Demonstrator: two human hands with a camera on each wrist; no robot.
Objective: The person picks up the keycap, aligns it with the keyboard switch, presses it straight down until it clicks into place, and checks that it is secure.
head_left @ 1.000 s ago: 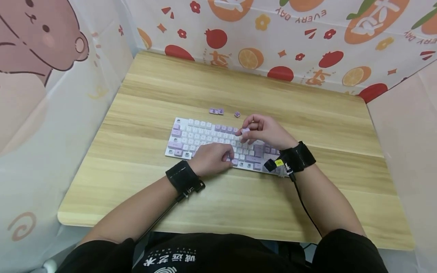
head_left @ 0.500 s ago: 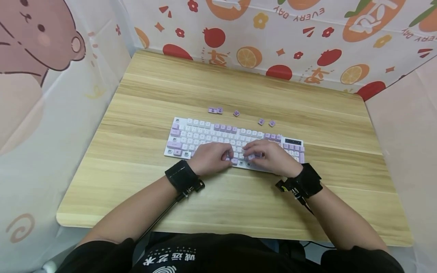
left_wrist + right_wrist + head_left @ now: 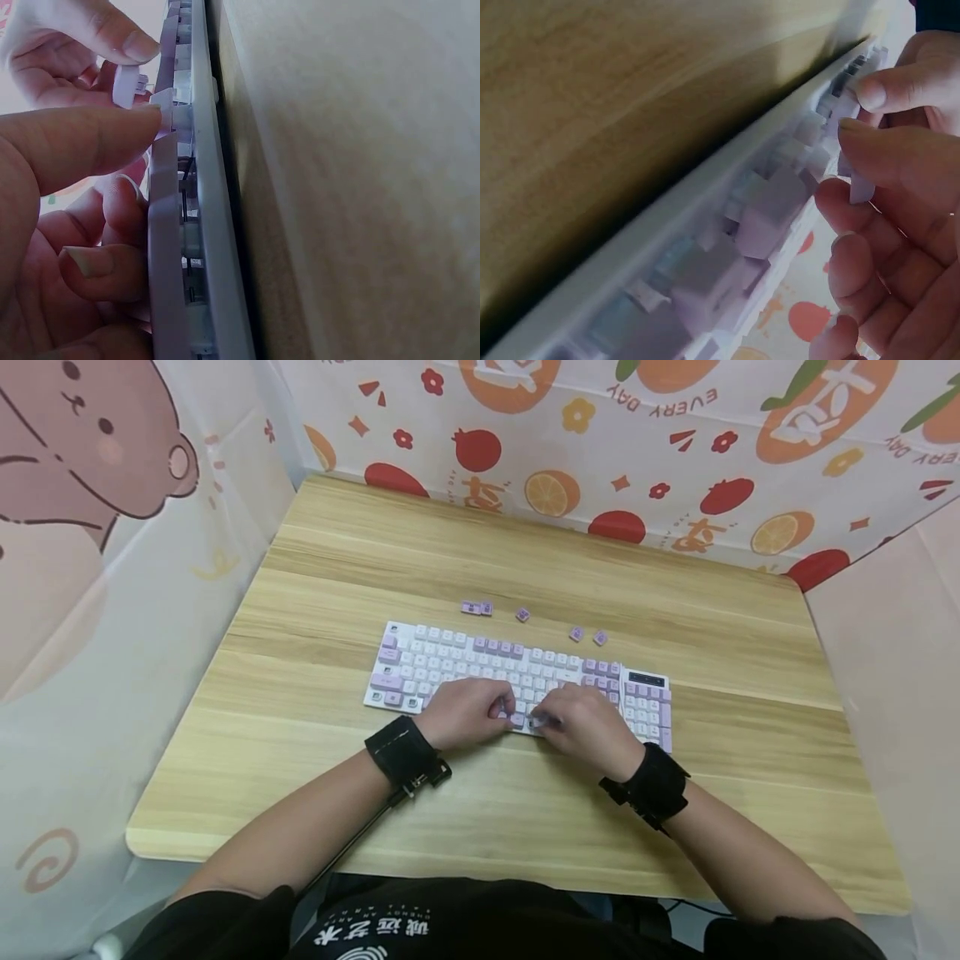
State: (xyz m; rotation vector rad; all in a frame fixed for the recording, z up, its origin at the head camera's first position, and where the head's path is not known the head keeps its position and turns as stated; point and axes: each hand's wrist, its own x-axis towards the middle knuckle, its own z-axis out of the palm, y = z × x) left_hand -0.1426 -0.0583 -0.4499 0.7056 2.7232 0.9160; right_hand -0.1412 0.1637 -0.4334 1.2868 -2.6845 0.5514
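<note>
A white and purple keyboard (image 3: 450,652) lies on the wooden table. My right hand (image 3: 581,727) is over its front edge, pinching a small purple keycap (image 3: 126,86) between thumb and fingers. In the right wrist view that keycap (image 3: 862,186) is tilted, close above the front row beside bare switches. My left hand (image 3: 465,710) rests on the keyboard just to the left, fingers loosely curled over the keys. Its thumb (image 3: 97,142) touches a purple keycap on the front row, by the long purple key (image 3: 166,240).
Behind the keyboard lie several loose purple keycaps: a pair (image 3: 477,608), a single keycap (image 3: 522,615) and two keycaps (image 3: 588,635) further right. A number pad section (image 3: 647,706) forms the keyboard's right end. Printed curtains (image 3: 570,452) stand around the table (image 3: 375,552).
My right hand, holding the keycap, has come from the keyboard's back edge down to the front row and turned inward. My left hand has stayed in place.
</note>
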